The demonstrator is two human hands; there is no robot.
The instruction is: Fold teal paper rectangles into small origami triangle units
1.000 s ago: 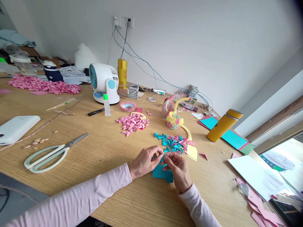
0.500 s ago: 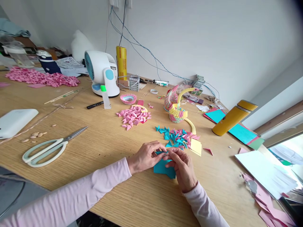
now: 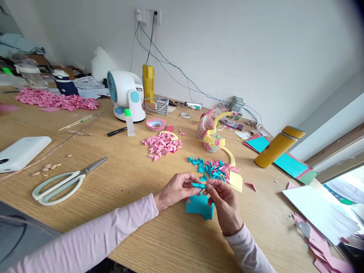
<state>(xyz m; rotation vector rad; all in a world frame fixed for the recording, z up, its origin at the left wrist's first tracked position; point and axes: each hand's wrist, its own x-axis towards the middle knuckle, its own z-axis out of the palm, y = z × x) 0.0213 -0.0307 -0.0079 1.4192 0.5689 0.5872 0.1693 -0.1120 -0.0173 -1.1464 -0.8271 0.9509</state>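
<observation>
Both hands have risen a little off the stack since a moment ago, and the strip between them now sits clear of the paper below. Her left hand pinches one end of a small blue paper strip between thumb and fingertips, and the right hand pinches the other end, so the strip spans the short gap between the two, held just above the wooden table. Directly beneath the hands lies a stack of blue paper, flat on the table and partly covered by the right hand. Just beyond the fingers sits a loose heap of folded blue and pink triangles, with a few yellow squares touching its right edge. Farther back is a pile of pink triangles, and behind that a small white fan. A half-built paper swan stands near the middle of the table, and a yellow flask rests tilted on sheets of coloured paper to the right. Off to the left, well apart from the hands, lie pale green scissors and a white box.
</observation>
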